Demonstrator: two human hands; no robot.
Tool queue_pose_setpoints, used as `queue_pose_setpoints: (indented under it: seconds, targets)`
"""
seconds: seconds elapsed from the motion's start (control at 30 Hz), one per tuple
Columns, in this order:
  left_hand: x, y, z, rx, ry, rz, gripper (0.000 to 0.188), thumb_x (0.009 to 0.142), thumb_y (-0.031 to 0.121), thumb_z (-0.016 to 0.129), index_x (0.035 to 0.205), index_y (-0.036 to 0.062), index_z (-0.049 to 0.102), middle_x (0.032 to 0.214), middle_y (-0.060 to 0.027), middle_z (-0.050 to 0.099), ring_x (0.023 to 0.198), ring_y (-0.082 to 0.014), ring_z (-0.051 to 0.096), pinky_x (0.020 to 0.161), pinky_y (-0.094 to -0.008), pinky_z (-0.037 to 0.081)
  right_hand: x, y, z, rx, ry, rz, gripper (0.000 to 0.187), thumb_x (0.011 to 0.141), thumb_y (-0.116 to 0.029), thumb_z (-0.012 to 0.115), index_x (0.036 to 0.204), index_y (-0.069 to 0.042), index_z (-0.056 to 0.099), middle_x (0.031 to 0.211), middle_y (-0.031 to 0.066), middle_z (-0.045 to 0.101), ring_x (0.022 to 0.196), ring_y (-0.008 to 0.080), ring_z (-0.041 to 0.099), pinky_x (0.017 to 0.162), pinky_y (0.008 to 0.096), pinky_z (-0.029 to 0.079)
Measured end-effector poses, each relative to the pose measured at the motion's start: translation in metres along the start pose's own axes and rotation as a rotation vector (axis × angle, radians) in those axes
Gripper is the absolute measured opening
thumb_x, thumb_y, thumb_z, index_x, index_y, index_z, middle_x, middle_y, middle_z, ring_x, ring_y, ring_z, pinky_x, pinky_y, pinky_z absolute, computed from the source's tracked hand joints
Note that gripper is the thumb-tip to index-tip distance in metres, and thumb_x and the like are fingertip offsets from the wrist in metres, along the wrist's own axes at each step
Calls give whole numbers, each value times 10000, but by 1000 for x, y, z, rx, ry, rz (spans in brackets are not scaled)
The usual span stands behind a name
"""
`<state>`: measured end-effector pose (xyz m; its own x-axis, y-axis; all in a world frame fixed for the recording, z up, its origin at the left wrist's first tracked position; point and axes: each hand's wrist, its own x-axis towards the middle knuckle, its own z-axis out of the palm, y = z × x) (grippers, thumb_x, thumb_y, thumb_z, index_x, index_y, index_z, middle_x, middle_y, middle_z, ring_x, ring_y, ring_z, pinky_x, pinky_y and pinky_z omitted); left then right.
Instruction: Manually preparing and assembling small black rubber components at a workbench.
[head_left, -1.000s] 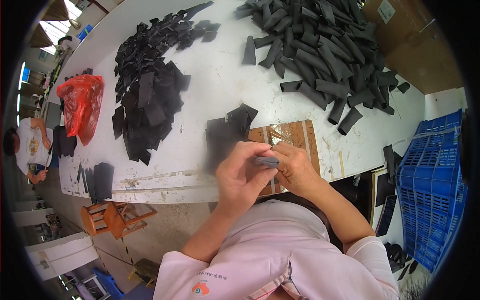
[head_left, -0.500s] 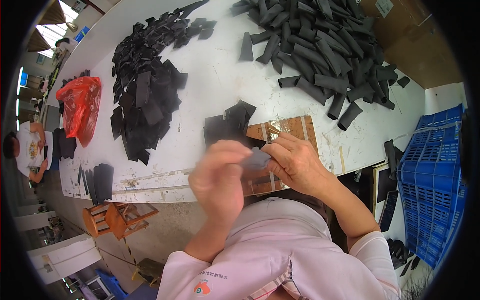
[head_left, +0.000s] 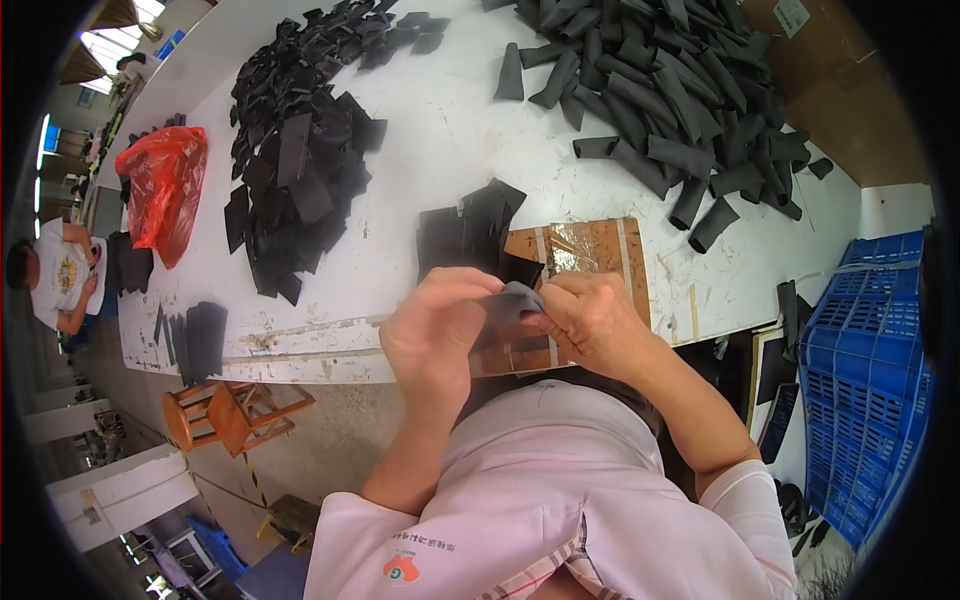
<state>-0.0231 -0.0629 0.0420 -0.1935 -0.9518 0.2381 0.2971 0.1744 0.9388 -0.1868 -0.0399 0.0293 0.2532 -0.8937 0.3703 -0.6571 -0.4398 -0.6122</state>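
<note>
Both hands hold one dark grey piece of soft sheet material [head_left: 500,312], bent into a curve, in front of my body above the table's near edge. My left hand [head_left: 432,325] is closed on its left side, with fingers along the upper edge. My right hand [head_left: 597,318] pinches its right end between thumb and fingers. Just beyond the hands lies a small stack of flat black pieces [head_left: 462,235]. Partly under this stack and the hands is a brown board with tape strips [head_left: 590,250]. The fingertips' exact contact with the piece is partly hidden.
Flat black pieces [head_left: 300,180] lie heaped at left, and rolled dark tubes [head_left: 670,90] at far right by a cardboard box [head_left: 830,80]. A red plastic bag [head_left: 170,190], wooden stool [head_left: 235,415] and blue crate [head_left: 865,370] stand around. Another person [head_left: 70,275] sits at far left.
My left hand, blurred before, is now steadier and grips the grey piece, which shows more of its curved, open end. The whole view has shifted slightly.
</note>
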Motion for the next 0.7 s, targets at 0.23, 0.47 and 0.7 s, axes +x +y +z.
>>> queue_pose_setpoints:
  seconds: [0.23,0.47,0.7]
  targets:
    - [-20,-49,-50,714,210,-175,277,714,-10,555,990,-4,531,963,-120,578,884,-205,556,775,-303,434,47,14,-55,825,449,447,440,902,-376,382,838,19,566,574,28,500,530,88,464,506,209,366]
    - [-19,-80,-62,1279,66,-34,425,694,115,647,1070,8,482,1021,-172,514,992,-344,460,834,-401,386,-32,-2,7,862,57,705,421,904,-371,399,812,6,564,594,21,499,536,83,446,496,204,363]
    - [1,-92,-84,895,393,-129,94,742,39,595,804,-32,588,717,-111,608,623,-172,576,605,-271,457,-29,-22,28,660,-218,638,367,885,-296,463,743,28,561,587,81,541,539,134,511,500,277,409]
